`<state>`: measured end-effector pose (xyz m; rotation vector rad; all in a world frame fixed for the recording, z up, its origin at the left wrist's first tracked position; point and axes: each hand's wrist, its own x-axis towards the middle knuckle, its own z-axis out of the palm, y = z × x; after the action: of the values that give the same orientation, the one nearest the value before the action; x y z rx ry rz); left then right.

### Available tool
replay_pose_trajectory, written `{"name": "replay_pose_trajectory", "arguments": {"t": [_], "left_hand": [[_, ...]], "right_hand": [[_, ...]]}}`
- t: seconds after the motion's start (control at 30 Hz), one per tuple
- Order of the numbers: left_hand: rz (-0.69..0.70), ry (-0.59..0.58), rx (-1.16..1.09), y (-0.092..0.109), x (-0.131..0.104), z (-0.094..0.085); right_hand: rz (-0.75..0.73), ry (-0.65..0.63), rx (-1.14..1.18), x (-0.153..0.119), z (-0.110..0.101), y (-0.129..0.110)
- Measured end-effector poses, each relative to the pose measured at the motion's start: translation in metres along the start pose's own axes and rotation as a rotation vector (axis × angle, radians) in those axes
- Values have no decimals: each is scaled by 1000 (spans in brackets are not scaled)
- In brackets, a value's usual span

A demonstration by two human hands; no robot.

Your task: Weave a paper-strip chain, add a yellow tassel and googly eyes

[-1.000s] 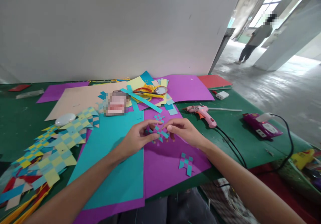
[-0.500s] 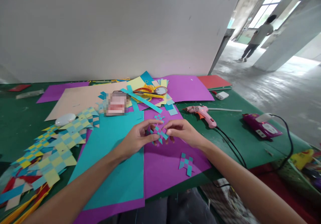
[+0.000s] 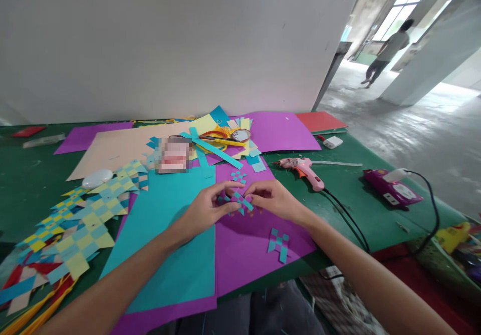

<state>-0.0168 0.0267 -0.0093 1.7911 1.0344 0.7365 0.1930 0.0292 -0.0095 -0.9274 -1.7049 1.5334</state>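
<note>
A small woven piece of purple and teal paper strips [image 3: 239,201] is held between my two hands above a purple sheet [image 3: 248,255]. My left hand [image 3: 210,204] pinches its left side between thumb and fingers. At its right edge, the thumb and fingers of my right hand [image 3: 273,200] close on the strip ends. Just beyond my fingers lies another small woven piece [image 3: 238,176]. A third woven piece [image 3: 278,245] rests on the purple sheet nearer the front, to the right. Beside the purple sheet lies a teal sheet [image 3: 169,245].
A pink glue gun [image 3: 306,171] with a cord lies right of my hands, near a purple power box [image 3: 393,189]. Yellow-and-blue woven strips [image 3: 86,220] cover the left side. Scissors [image 3: 218,138] and paper scraps sit behind. A person [image 3: 391,49] walks in the far right background.
The woven piece in my hands has tilted and turned slightly, with my fingers shifting a little around it. The person in the background has changed stride.
</note>
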Motion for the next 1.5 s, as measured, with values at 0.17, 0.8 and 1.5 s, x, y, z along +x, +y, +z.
{"name": "replay_pose_trajectory", "arguments": {"t": [0.17,0.8,1.5], "left_hand": [[56,72,86,2,0,0],[128,10,143,7,1,1],[168,51,199,5,0,1]], "right_hand": [[3,50,-48,1,0,0],[-155,167,-426,3,5,9],[-103,129,-236,2,3,1]]}}
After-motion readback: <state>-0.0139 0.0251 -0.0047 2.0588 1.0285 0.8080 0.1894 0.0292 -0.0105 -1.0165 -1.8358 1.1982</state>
